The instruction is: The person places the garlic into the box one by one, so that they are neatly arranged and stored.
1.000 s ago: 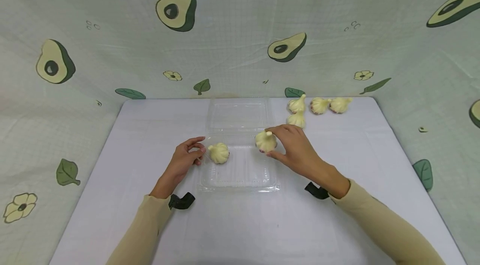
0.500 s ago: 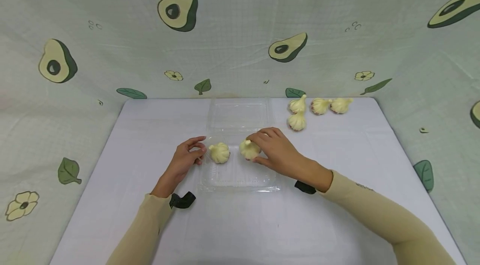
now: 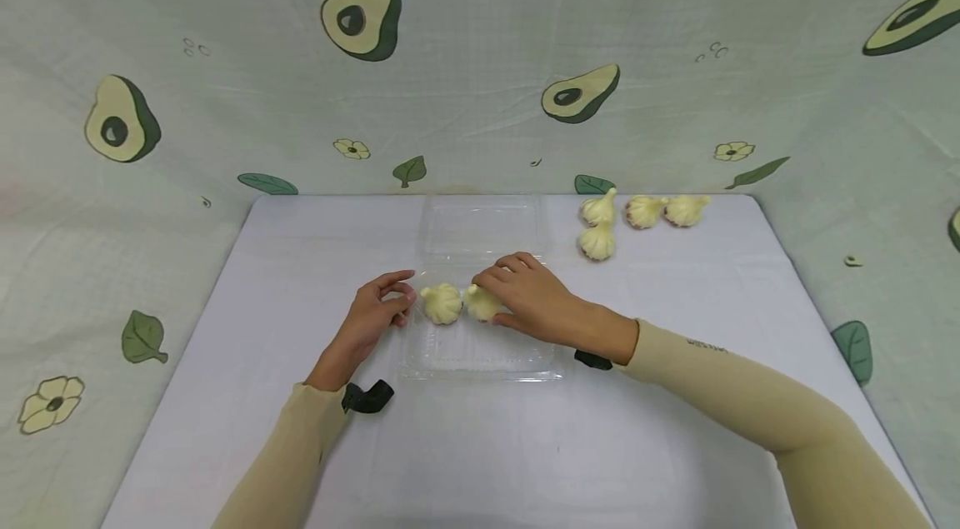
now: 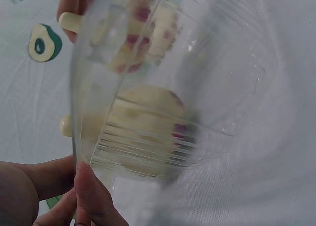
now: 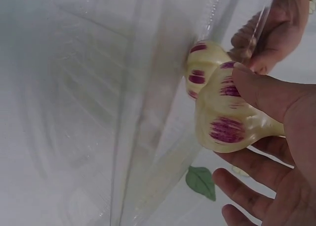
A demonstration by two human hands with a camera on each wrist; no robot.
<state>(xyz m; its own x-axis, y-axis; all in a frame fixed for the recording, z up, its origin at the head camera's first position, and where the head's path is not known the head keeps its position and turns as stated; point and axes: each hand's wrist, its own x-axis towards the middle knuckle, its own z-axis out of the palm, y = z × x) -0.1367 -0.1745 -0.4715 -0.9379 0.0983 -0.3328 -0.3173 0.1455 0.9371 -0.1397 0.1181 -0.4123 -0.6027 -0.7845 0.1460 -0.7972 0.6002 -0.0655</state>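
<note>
A clear plastic clamshell box (image 3: 480, 358) lies with its lid (image 3: 483, 229) folded back. One garlic bulb (image 3: 442, 304) sits in its left part. My right hand (image 3: 528, 300) holds a second garlic bulb (image 3: 482, 304) between thumb and fingers, right beside the first one. In the right wrist view, purple streaks mark this held bulb (image 5: 227, 112), and it overlaps the other bulb (image 5: 203, 67). My left hand (image 3: 371, 311) pinches the box's left rim; the left wrist view shows thumb (image 4: 91, 191) and forefinger on the clear edge.
Several garlic bulbs (image 3: 597, 242) stand at the back right of the white table (image 3: 637, 446). Behind the table hangs a cloth (image 3: 465, 29) printed with avocados and leaves.
My right hand has moved left over the box with its garlic bulb, from the box's right side to beside the first bulb. The left hand has stayed at the rim.
</note>
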